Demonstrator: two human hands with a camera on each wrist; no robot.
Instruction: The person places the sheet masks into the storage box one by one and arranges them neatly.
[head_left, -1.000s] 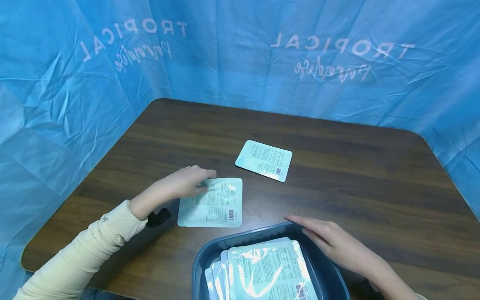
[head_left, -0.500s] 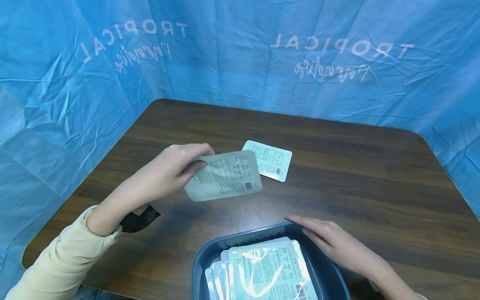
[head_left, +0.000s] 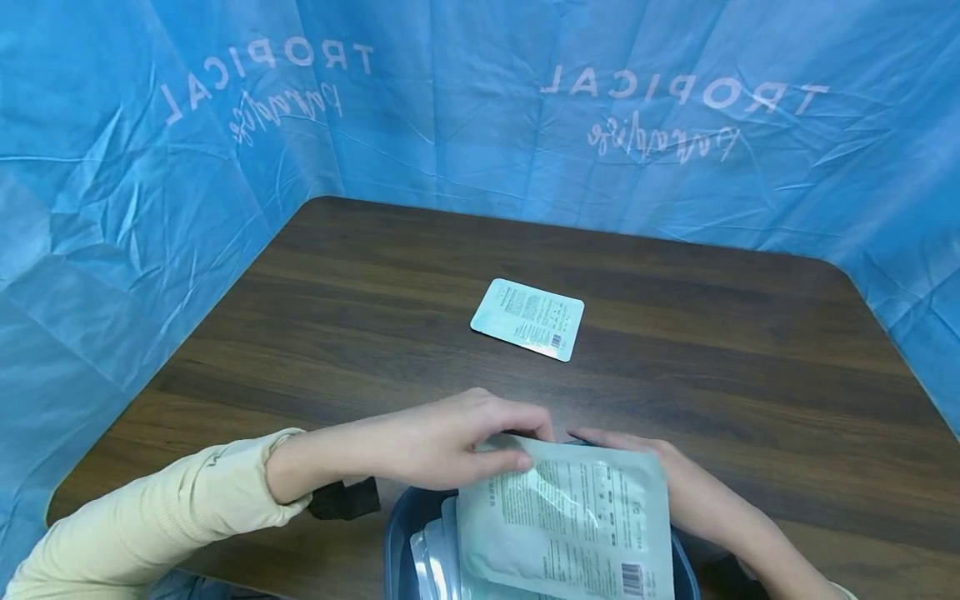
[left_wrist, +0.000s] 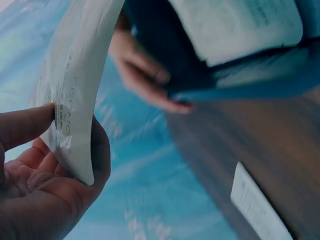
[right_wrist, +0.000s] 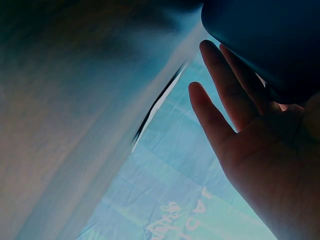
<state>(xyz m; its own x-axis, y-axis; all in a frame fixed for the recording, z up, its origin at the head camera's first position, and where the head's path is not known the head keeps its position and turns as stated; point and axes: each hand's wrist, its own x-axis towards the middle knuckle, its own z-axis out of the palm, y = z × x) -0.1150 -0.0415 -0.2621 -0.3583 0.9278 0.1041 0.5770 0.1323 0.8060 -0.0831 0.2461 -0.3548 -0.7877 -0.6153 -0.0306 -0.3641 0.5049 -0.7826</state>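
Observation:
My left hand (head_left: 465, 437) pinches a pale green sheet mask packet (head_left: 577, 517) by its upper left corner, thumb on the printed face. The packet slants over the dark blue plastic bin (head_left: 395, 542) at the table's near edge. In the left wrist view the thumb and fingers clasp the packet (left_wrist: 80, 80) from both sides. Several packets (head_left: 438, 554) lie stacked inside the bin, partly hidden under the held one. My right hand (right_wrist: 255, 130) rests against the bin's outer right side with fingers extended; the held packet covers part of it in the head view.
Another pale green packet (head_left: 528, 319) lies face down or up, cannot tell which, mid-table on the dark wood table (head_left: 712, 333). Blue sheeting (head_left: 480, 108) with white lettering stands behind and to the sides. A black strap (head_left: 345, 498) sits below the left wrist.
My left hand has lifted the nearer packet off the table and carried it right and toward me, over the bin. The right hand has stayed by the bin.

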